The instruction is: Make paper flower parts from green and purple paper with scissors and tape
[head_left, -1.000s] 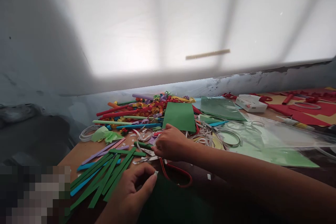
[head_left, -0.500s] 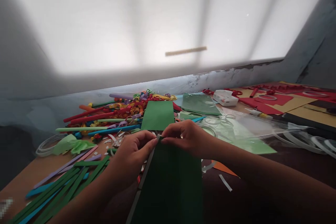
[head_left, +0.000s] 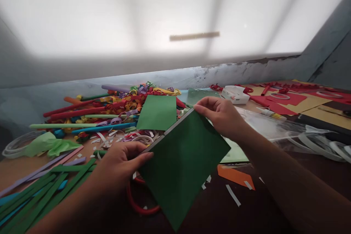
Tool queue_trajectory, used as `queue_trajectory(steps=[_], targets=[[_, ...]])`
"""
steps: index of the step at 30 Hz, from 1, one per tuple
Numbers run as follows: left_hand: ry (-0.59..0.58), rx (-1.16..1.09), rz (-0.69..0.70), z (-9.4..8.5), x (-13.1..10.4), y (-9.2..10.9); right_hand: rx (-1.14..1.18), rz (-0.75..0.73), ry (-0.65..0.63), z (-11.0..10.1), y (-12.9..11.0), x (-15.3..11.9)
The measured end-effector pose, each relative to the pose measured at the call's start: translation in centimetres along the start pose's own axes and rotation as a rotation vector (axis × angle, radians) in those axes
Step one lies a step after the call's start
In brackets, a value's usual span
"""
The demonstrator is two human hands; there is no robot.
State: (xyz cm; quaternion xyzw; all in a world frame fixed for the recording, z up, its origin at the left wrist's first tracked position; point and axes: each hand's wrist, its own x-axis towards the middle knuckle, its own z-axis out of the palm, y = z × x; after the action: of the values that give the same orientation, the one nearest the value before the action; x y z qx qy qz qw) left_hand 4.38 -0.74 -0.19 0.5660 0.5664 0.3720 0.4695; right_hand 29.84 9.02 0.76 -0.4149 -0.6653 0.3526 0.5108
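Green paper sheet (head_left: pixel 185 164), smooth, straight-edged; pale narrow strip (head_left: pixel 178 121) along top; hands (head_left: pixel 123 161) (head_left: pixel 222 117) pinching both ends.

I could pass my right hand (head_left: pixel 221 117) low over the near bench (head_left: pixel 216 214); my green sheet (head_left: pixel 186 153) blocks the middle, piled paper rolls (head_left: pixel 76 113) the far left.

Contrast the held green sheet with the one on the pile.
The left hand and right hand hold the held sheet; the lying sheet rests on the pile. The held sheet bears a pale edge strip; the lying sheet shows none. The held sheet looks darker than the lying sheet. Both are green.
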Motion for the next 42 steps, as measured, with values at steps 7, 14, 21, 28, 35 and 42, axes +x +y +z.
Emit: queue_trajectory(steps=[7,14,21,28,35,42], targets=[[0.148,-0.379,-0.003,2.0,-1.0,0.5,-0.510,-0.026,0.208,-1.1,0.9,0.6],[0.167,-0.372,0.101,2.6,-1.2,-0.5,-0.728,-0.842,0.302,2.0,-0.9,-4.0],[0.150,-0.264,0.212,3.6,-1.8,-0.3,-0.367,-1.010,-0.141,5.9,-1.7,-6.8],[0.252,-0.066,0.350,4.1,-2.2,-0.5,-0.391,-0.960,-0.140,5.6,-1.2,-6.4],[0.283,0.137,0.420,4.2,-2.6,-0.9,-0.534,-0.993,-0.222,5.4,-1.5,-6.8],[0.279,0.088,0.331,4.2,-2.4,-0.7,-0.436,-0.941,-0.238,5.5,-1.0,-6.5]])
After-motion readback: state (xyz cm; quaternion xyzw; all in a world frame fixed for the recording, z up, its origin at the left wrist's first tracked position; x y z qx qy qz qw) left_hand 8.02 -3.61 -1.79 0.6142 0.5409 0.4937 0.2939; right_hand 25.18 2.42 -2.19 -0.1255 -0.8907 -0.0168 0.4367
